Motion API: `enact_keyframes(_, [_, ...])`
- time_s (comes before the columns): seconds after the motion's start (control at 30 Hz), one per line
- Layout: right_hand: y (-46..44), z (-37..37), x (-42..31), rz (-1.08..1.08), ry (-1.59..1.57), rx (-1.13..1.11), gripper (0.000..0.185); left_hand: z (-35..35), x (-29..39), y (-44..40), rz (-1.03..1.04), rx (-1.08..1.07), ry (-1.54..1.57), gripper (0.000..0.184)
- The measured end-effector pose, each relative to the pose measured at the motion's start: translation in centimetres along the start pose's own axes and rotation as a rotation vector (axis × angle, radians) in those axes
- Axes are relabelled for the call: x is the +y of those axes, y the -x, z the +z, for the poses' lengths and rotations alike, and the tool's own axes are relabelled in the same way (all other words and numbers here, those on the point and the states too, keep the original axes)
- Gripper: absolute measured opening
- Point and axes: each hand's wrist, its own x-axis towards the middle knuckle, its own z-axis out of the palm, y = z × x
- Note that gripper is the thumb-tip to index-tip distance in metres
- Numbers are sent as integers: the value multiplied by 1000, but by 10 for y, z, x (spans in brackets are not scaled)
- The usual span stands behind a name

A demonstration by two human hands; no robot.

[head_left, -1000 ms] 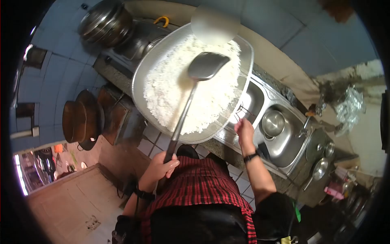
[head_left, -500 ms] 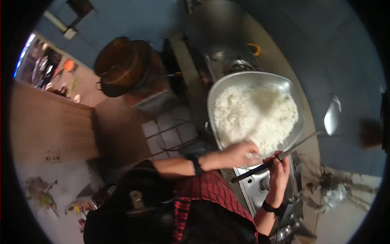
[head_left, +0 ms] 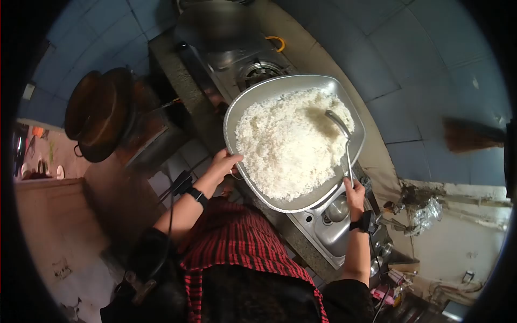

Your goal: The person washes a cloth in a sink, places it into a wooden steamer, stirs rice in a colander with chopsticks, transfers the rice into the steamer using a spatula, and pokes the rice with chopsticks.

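Observation:
A wide metal pan [head_left: 230, 116] heaped with white cooked rice [head_left: 285, 145] is in front of me, between the stove and the sink. My left hand [head_left: 219, 166] is closed on the pan's left side, thumb at the rim and fingers underneath. A large metal serving spoon [head_left: 349, 156] lies with its bowl in the rice on the right. My right hand [head_left: 355, 196] is closed around the spoon's handle at the pan's near right edge. Its fingers are partly hidden, and I cannot tell whether they also grip the pan.
A gas burner [head_left: 262, 71] lies just beyond the pan, with a large dark pot [head_left: 215, 27] farther back. The metal sink [head_left: 331, 237] is below the pan's near edge. To the left stands a big brown pot [head_left: 102, 116]. Pipes [head_left: 409, 210] run along the right wall.
My left hand has moved from the near rim to the pan's left side. The spoon has swung from outside the pan, bowl now in the rice. The whole view has shifted.

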Motion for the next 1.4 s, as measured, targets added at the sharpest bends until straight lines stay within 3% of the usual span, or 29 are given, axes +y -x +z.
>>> enact_keyframes(0.07, [-18, -1, -1, 148, -16, -67, 32, 1, -9, -16, 69, -1, 40, 30])
enact_keyframes(0.23, [-40, 10, 11, 44, -46, -129, 31, 9, -3, -10, 94, 156, -52, 30])
enact_keyframes(0.43, [-36, 26, -1, -61, -160, -62, 18, 12, -25, -26, 163, 156, 31, 24])
enact_keyframes(0.53, [-44, 30, -16, -133, -29, 15, 17, 18, -24, -28, 277, 380, -95, 14])
enact_keyframes(0.63, [-25, 23, -38, -206, 3, 76, 15, 18, -22, -20, 285, 421, -71, 15])
enact_keyframes(0.7, [-22, 15, -43, -205, -108, 33, 10, 17, -31, -18, 331, 353, 41, 14])
enact_keyframes(0.83, [-11, 4, -77, -233, -203, 59, 10, 27, -36, -7, 316, 445, 223, 12])
enact_keyframes(0.9, [-28, -8, -52, -355, -215, 62, 10, 31, -38, 2, 416, 336, 314, 10])
enact_keyframes(1.07, [-36, 5, -41, -503, -344, 36, 15, 31, -58, -15, 517, 317, 370, 8])
enact_keyframes(1.33, [-36, -2, -62, -460, -207, 84, 15, 38, -51, -2, 504, 313, 386, 7])
enact_keyframes(1.4, [-55, -7, -45, -485, -326, 12, 20, 45, -61, 0, 521, 327, 402, 8])
